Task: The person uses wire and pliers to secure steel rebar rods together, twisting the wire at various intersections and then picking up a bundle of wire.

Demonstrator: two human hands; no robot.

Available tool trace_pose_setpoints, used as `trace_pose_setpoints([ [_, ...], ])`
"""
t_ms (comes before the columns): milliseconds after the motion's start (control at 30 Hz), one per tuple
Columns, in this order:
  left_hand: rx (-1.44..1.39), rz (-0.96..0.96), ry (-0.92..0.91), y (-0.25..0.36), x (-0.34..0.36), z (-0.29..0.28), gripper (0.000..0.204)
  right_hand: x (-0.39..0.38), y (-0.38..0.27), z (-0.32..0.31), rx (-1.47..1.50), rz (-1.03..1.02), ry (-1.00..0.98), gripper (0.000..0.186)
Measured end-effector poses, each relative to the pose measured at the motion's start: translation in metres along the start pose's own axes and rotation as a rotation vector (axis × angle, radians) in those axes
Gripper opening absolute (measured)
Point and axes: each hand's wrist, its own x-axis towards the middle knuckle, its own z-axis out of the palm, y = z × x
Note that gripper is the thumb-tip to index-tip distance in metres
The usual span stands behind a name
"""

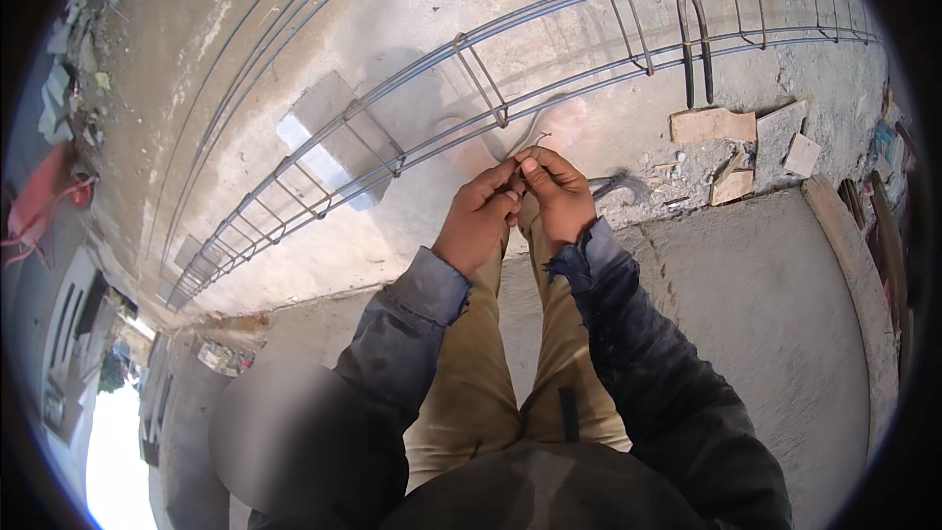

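My left hand (477, 219) and my right hand (561, 198) meet in front of my knees, fingertips pinched close together. A short thin wire (543, 138) sticks out above the right fingers with a bent tip. Most of the wire is hidden by my fingers, but both hands seem to grip it. Just beyond them runs a long rebar cage (491, 29), its bars joined by square stirrups, low over the concrete. Dark end-cutting pincers (694, 34) hang by their head over its top bars, to the right. A tangle of thin dark wire (622, 184) lies beside my right hand.
Broken brick pieces (711, 125) and rubble lie on the right. A wooden board (852, 275) edges the grey slab there. Several loose steel rods (242, 59) stretch across the floor at far left. A red wheelbarrow (41, 198) stands at the left rim.
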Motion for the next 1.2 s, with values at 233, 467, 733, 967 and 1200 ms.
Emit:
trace_pose_setpoints([
  [233, 0.229, -0.096, -0.054, 0.033, -0.01, 0.023, 0.02, -0.006, -0.047, -0.008, 0.222, 0.094, -0.03, 0.019],
  [467, 0.56, -0.104, -0.142, 0.036, 0.016, 0.029, 0.016, -0.003, -0.043, -0.025, 0.073, 0.064, -0.023, 0.019],
  [733, 1.402, 0.596, 0.554, 0.052, 0.119, -0.101, 0.033, 0.036, -0.039, -0.053, -0.037, 0.271, 0.115, 0.019],
  [967, 0.941, -0.089, -0.161, 0.08, 0.168, -0.118, 0.039, 0.059, 0.022, -0.043, -0.258, 0.262, 0.079, 0.02],
  [1200, 0.638, -0.271, -0.148, 0.086, 0.173, -0.125, 0.037, 0.066, 0.034, -0.006, -0.452, 0.198, 0.064, 0.029],
])
